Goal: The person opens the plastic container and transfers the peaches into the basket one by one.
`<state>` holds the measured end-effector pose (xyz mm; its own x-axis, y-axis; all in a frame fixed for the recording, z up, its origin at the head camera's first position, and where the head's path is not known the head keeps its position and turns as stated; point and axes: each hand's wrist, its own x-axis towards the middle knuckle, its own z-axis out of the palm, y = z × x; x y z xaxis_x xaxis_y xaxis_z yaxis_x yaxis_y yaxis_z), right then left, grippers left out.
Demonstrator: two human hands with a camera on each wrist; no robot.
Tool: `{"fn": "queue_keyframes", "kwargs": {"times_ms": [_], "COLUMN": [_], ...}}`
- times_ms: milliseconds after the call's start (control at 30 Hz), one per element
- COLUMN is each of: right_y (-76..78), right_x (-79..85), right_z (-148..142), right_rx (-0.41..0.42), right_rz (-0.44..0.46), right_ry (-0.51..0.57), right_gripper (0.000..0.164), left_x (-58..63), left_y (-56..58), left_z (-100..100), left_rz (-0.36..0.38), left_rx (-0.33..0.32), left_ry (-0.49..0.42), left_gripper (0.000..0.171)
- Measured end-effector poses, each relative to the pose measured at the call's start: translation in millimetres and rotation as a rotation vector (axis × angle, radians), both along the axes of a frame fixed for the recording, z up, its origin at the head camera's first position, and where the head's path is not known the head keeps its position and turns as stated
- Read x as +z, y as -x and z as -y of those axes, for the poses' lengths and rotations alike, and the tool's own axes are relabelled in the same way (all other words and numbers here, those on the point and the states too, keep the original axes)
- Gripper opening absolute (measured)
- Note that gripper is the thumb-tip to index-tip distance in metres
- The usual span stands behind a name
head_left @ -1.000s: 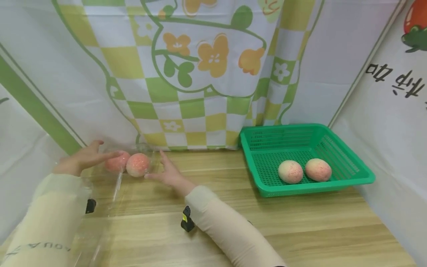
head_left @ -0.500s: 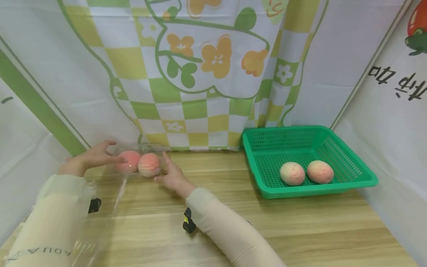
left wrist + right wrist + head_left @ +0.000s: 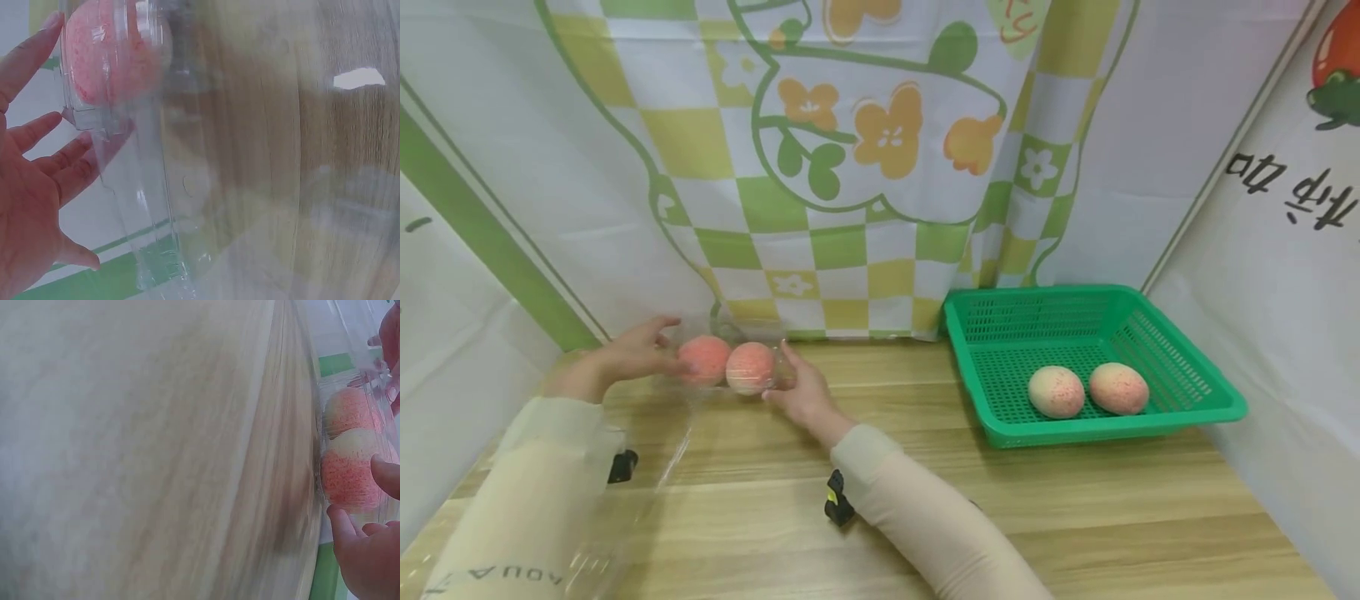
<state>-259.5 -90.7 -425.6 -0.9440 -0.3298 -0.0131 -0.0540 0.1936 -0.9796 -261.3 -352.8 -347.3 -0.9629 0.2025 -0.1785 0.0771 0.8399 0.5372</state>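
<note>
Two pink peaches, a left one (image 3: pixel 704 361) and a right one (image 3: pixel 750 368), sit side by side in a clear plastic box (image 3: pixel 331 381) at the back left of the table. My right hand (image 3: pixel 805 395) grips the box's right end, thumb and fingers on either side of it. At the other end is my left hand (image 3: pixel 636 358), its fingers stretched out along the plastic. The left wrist view shows those fingers (image 3: pixel 78 165) nearly straight, some seen through the clear wall. A long transparent sheet of plastic (image 3: pixel 144 206) runs from the box toward the left sleeve.
A green basket (image 3: pixel 1187 414) stands at the back right, with two pale pink-speckled peaches (image 3: pixel 1056 392) in it. A checked curtain (image 3: pixel 838 250) hangs behind the wooden table (image 3: pixel 940 475). White walls close off both sides.
Both hands and the box with its two peaches have shifted right in the head view. My right hand has closed in on the box's right end. The basket stays put.
</note>
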Motion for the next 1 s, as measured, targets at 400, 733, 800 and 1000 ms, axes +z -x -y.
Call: {"fn": "queue_keyframes", "kwargs": {"times_ms": [400, 733, 800, 1000], "right_y": [3.2, 7.0, 7.7, 7.4], "right_x": [0.6, 3.0, 5.3, 12.1], "right_z": [-18.7, -39.7, -45.0, -60.7], "right_rx": [0.007, 0.023, 0.034, 0.074], "right_rz": [-0.014, -0.039, -0.05, -0.072], "right_ry": [0.013, -0.004, -0.015, -0.022], "right_gripper": [0.09, 0.089, 0.088, 0.086], "left_x": [-6.7, -4.5, -4.4, -6.2], "left_y": [3.6, 3.4, 3.0, -0.7], "left_z": [-12.8, -28.6, -30.9, -37.1], "left_rz": [-0.021, -0.052, -0.052, -0.032], "left_rx": [-0.018, -0.036, -0.036, -0.04], "left_ry": [-0.026, -0.023, -0.034, -0.094], "left_gripper": [0.1, 0.099, 0.099, 0.098]}}
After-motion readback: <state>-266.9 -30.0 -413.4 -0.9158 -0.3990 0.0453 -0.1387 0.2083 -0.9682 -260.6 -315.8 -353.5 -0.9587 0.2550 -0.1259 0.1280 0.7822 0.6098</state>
